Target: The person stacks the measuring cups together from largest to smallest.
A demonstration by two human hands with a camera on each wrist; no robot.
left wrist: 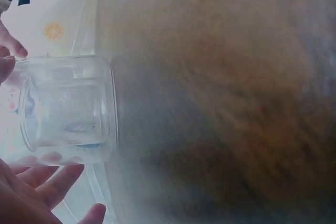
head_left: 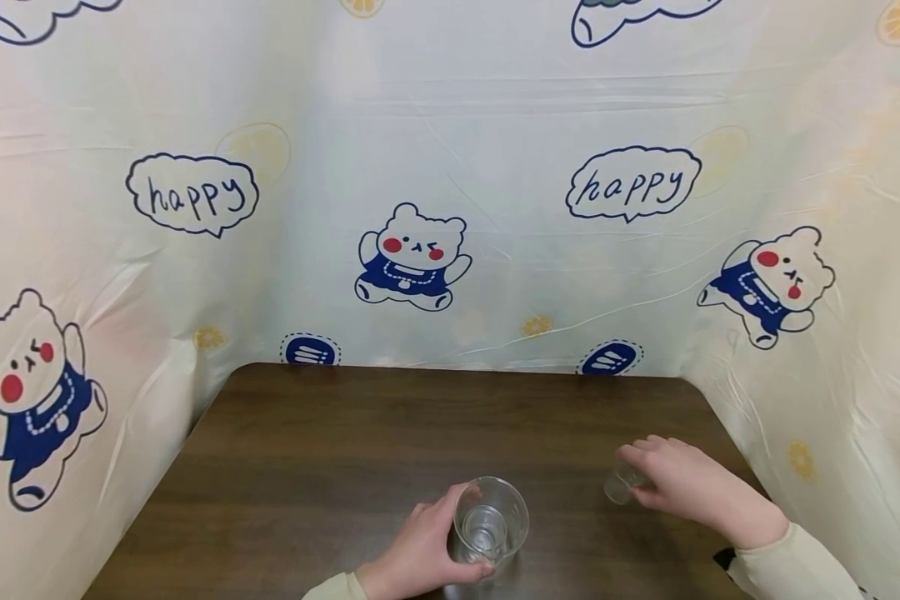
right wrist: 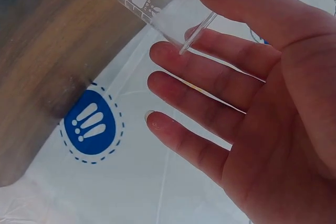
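A large clear glass beaker stands at the front middle of the table, with a smaller glass beaker nested inside it. My left hand holds the large one from its left side, thumb at the near side and fingers round the far side. In the left wrist view the nested beaker shows through the outer wall. To the right, my right hand pinches a small glass beaker near its rim. White printed markings show on this beaker in the right wrist view; its other fingers extend below the rim.
The dark brown wooden table has rounded back corners. A pale curtain printed with bears, "happy" bubbles and orange slices hangs round its back and sides.
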